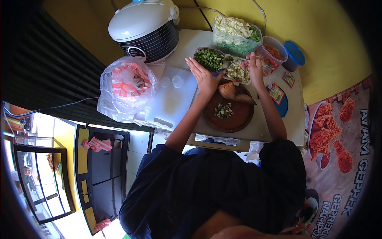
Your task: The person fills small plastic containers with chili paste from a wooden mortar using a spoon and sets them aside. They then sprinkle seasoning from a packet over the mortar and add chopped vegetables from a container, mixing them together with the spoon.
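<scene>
My left hand (203, 79) lies with its fingers stretched out along the near left side of a tub of chopped green vegetables (209, 59), apparently touching it. My right hand (256, 71) is closed around the handle of a metal spoon (238, 61), which points left toward the greens; its tip is hard to make out. Below the spoon sits a container of pale chopped vegetables (238, 73). On a round brown mortar or board (229, 122) nearer my body lies a small heap of chopped vegetables (223, 111). A brown stone pestle (234, 93) rests across its far edge.
A rice cooker (145, 30), a plastic bag (127, 87) and a white cutting board (167, 103) stand left. Behind are a shredded cabbage container (234, 36), a tub of orange-red food (272, 51) and a blue-lidded container (294, 55). Small packets (276, 94) lie right.
</scene>
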Demonstrator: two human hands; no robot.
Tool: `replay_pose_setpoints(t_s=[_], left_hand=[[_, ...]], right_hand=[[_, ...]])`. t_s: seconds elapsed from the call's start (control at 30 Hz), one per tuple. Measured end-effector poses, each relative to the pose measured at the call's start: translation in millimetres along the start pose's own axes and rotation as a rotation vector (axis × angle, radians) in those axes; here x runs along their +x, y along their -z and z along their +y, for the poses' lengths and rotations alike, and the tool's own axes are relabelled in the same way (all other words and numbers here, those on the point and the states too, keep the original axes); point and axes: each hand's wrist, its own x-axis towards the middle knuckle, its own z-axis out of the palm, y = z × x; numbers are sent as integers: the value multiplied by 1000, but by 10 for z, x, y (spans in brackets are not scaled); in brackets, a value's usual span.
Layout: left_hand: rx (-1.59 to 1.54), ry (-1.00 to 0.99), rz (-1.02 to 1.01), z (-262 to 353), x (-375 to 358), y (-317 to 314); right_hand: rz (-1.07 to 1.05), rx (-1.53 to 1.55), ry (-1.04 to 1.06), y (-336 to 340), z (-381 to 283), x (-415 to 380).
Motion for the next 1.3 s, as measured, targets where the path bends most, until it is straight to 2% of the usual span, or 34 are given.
replay_pose_setpoints(t_s=[0.23, 0.53, 0.83, 1.03, 1.3], left_hand=[[128, 90, -51, 60, 23, 3], [148, 114, -57, 97, 57, 23], [247, 76, -55, 41, 73, -15], [283, -17, -35, 51, 162, -20], [292, -14, -62, 43, 185, -38]], right_hand=[[-3, 9, -36, 3, 21, -17], [17, 43, -20, 12, 55, -9], [25, 74, -17, 8, 8, 3], [18, 81, -9, 5, -12, 16], [27, 117, 29, 17, -56, 15]])
